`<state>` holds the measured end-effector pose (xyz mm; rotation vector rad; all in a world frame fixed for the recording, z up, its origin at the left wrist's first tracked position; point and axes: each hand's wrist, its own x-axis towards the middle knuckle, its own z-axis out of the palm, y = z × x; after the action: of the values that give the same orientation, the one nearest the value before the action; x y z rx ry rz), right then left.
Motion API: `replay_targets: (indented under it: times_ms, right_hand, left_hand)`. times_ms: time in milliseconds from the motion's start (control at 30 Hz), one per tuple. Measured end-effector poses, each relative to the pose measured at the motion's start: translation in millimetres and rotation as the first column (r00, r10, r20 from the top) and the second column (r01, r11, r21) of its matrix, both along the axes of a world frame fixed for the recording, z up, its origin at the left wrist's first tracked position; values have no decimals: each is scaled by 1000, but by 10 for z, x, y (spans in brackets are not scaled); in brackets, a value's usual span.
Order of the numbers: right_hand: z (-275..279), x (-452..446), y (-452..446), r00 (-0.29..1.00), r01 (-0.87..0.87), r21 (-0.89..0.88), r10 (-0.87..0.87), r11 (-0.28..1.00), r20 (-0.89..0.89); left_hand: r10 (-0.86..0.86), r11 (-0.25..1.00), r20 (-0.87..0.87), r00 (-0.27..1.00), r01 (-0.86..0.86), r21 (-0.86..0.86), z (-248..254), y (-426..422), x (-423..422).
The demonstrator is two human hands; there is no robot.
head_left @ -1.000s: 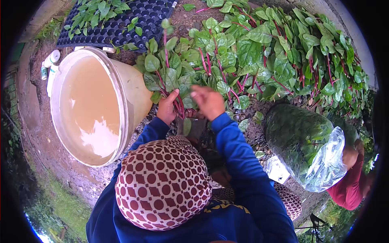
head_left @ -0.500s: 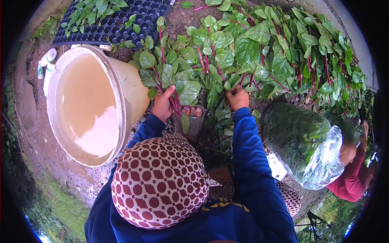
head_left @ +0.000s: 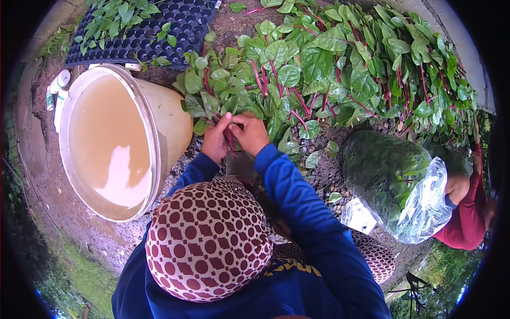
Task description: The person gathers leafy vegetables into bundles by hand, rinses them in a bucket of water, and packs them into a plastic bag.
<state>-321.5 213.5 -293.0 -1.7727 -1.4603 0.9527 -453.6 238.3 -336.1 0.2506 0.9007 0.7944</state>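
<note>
My left hand (head_left: 215,139) is closed round the red stems of a bunch of leafy greens (head_left: 204,87), whose leaves point away from me. Right beside it, my right hand (head_left: 249,133) is closed at the same stems, its fingertips close to my left thumb; whether it grips a separate stem is hidden. Beyond and to the right of both hands lies a long pile of green leaves with red stems (head_left: 361,80).
At left stands a bucket of cloudy water (head_left: 175,111), with white bottles (head_left: 59,82) beside it. Behind it is a black seedling tray (head_left: 175,32). A leaf-filled plastic bag (head_left: 382,178) stands at right, near another person's red sleeve (head_left: 467,212).
My right hand reached right to the pile, then came back left to my left hand. The other person's arm has moved up toward the far right end of the pile.
</note>
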Motion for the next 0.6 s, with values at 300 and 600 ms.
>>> replay_targets:
  times_ms: [300, 600]
  right_hand:
    - [-353, 778, 749, 734, 279, -246, -41, 928, 677]
    - [261, 770, 399, 815, 157, -62, -94, 986, 572]
  left_hand:
    - [171, 985, -95, 981, -166, 55, 83, 14, 139]
    - [123, 989, -168, 978, -107, 102, 237, 100, 119]
